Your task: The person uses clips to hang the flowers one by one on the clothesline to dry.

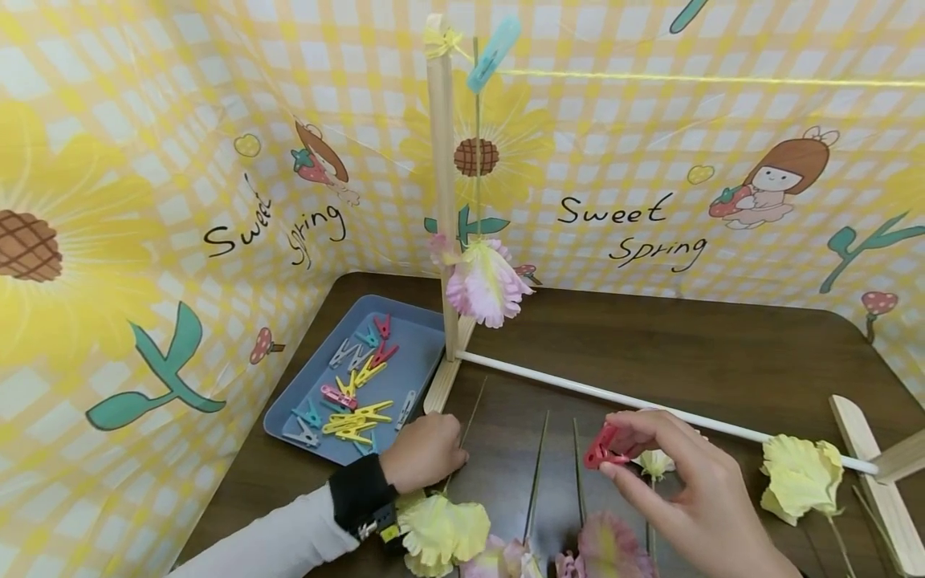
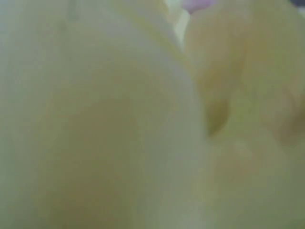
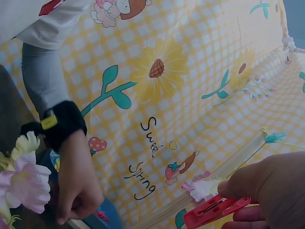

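Your right hand [image 1: 711, 498] pinched a red clip [image 1: 598, 450] between thumb and fingers, on the near side of the white bar [image 1: 549, 377]. Your left hand's [image 1: 422, 453] fingers were curled at a yellow flower's [image 1: 448, 530] stem [image 1: 473, 413]; whether they gripped it, I couldn't tell. That hand sat just beside the tray's [image 1: 415, 337] near right edge, the post's [image 1: 442, 201] foot close beyond. Between bar and backdrop [image 1: 614, 160] stretched a strip of table [image 1: 650, 337]. A pink flower [image 1: 487, 285] hung beside the post from a teal clip [image 1: 494, 56].
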`<move>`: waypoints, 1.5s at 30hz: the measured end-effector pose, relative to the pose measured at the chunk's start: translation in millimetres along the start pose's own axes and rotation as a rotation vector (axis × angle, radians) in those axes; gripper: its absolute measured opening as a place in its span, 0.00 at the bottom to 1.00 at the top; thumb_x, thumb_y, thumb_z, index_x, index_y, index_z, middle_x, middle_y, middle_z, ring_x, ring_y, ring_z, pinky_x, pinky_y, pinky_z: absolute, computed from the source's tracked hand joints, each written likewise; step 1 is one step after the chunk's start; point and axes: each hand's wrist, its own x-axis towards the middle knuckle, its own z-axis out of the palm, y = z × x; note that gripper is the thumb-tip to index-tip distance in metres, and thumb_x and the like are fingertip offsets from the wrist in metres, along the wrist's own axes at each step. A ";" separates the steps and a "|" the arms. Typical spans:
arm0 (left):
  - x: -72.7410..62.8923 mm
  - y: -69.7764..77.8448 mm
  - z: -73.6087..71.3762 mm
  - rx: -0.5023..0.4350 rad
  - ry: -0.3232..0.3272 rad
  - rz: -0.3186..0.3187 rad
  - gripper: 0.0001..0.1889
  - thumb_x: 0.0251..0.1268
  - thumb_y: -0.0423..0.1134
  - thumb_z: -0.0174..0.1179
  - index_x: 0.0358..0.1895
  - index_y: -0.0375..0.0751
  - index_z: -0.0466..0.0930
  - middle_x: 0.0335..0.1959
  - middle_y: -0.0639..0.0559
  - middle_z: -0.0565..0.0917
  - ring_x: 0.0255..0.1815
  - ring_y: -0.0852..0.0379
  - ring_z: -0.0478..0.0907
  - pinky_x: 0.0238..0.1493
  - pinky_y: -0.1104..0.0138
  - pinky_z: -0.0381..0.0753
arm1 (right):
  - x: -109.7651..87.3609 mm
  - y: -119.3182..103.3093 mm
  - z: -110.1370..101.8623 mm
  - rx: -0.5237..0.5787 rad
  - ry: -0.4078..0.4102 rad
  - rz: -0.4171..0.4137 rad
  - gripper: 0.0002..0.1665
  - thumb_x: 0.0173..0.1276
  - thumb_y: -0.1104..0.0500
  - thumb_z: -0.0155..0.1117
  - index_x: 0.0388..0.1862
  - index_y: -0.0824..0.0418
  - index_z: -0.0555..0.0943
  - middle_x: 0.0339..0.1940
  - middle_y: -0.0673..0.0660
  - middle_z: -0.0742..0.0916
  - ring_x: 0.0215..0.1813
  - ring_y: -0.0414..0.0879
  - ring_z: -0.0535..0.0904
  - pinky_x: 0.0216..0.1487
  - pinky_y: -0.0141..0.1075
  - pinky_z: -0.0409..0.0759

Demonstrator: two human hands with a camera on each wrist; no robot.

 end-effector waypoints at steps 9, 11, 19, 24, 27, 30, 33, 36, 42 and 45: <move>-46.8 47.7 -27.2 0.137 0.465 0.510 0.16 0.62 0.34 0.63 0.20 0.47 0.67 0.14 0.63 0.58 0.14 0.70 0.55 0.16 0.76 0.50 | 5.0 -7.0 -1.0 0.035 0.064 -0.057 0.21 0.65 0.53 0.70 0.52 0.64 0.81 0.38 0.50 0.84 0.38 0.38 0.80 0.40 0.23 0.76; -50.8 55.5 -32.0 0.134 0.561 0.611 0.15 0.66 0.35 0.58 0.21 0.47 0.68 0.15 0.64 0.58 0.15 0.71 0.56 0.16 0.78 0.51 | 5.7 -8.2 -1.3 0.046 0.062 -0.058 0.21 0.64 0.55 0.71 0.52 0.64 0.81 0.38 0.50 0.84 0.38 0.39 0.80 0.40 0.23 0.76; -41.3 81.8 -58.6 0.036 0.669 0.712 0.14 0.72 0.37 0.53 0.23 0.47 0.70 0.16 0.62 0.66 0.17 0.71 0.62 0.20 0.81 0.60 | 12.1 -13.5 -9.6 0.015 0.098 -0.048 0.23 0.67 0.48 0.67 0.51 0.65 0.81 0.37 0.51 0.85 0.38 0.38 0.80 0.42 0.22 0.74; -17.2 96.7 -83.2 -0.001 0.695 0.715 0.11 0.65 0.33 0.59 0.23 0.43 0.74 0.16 0.59 0.73 0.16 0.68 0.66 0.20 0.80 0.64 | 27.7 -17.6 -19.4 0.006 0.145 -0.135 0.27 0.69 0.45 0.64 0.47 0.70 0.82 0.35 0.53 0.85 0.38 0.37 0.80 0.44 0.22 0.73; 1.8 105.0 -105.2 -0.003 0.744 0.715 0.10 0.63 0.32 0.61 0.23 0.42 0.75 0.16 0.57 0.75 0.15 0.67 0.67 0.20 0.78 0.66 | 41.3 -19.4 -28.1 0.029 0.148 -0.183 0.27 0.68 0.48 0.66 0.47 0.73 0.81 0.35 0.55 0.85 0.39 0.38 0.80 0.45 0.22 0.74; 20.4 113.6 -130.2 -0.020 0.775 0.687 0.10 0.64 0.31 0.61 0.23 0.41 0.76 0.17 0.56 0.76 0.16 0.64 0.69 0.21 0.74 0.68 | 58.8 -20.7 -37.4 0.062 0.143 -0.216 0.26 0.67 0.51 0.68 0.47 0.75 0.80 0.35 0.58 0.85 0.39 0.39 0.80 0.45 0.24 0.75; 36.3 120.3 -153.7 -0.045 0.787 0.638 0.11 0.66 0.32 0.60 0.23 0.40 0.77 0.18 0.55 0.78 0.18 0.63 0.72 0.24 0.71 0.71 | 80.9 -21.5 -43.9 0.087 0.139 -0.236 0.25 0.65 0.54 0.70 0.48 0.76 0.80 0.35 0.60 0.85 0.38 0.41 0.80 0.44 0.26 0.76; 48.3 124.9 -171.3 -0.073 0.776 0.587 0.12 0.68 0.33 0.58 0.24 0.40 0.78 0.19 0.53 0.79 0.18 0.62 0.73 0.25 0.70 0.72 | 104.8 -25.3 -49.0 0.101 0.110 -0.226 0.20 0.62 0.63 0.71 0.49 0.75 0.79 0.35 0.59 0.85 0.37 0.42 0.80 0.43 0.28 0.77; 68.5 124.8 -188.2 -0.107 0.738 0.506 0.11 0.71 0.35 0.57 0.26 0.39 0.79 0.21 0.53 0.79 0.20 0.61 0.73 0.28 0.70 0.72 | 155.9 -40.3 -56.1 0.115 0.096 -0.150 0.20 0.54 0.79 0.69 0.48 0.75 0.78 0.38 0.59 0.84 0.38 0.46 0.80 0.44 0.31 0.78; 75.4 122.6 -192.4 -0.121 0.726 0.480 0.12 0.71 0.36 0.58 0.27 0.38 0.78 0.23 0.52 0.78 0.22 0.60 0.72 0.29 0.70 0.71 | 184.5 -48.3 -62.1 0.101 0.114 -0.050 0.16 0.60 0.72 0.69 0.48 0.72 0.79 0.38 0.59 0.85 0.38 0.47 0.81 0.44 0.30 0.78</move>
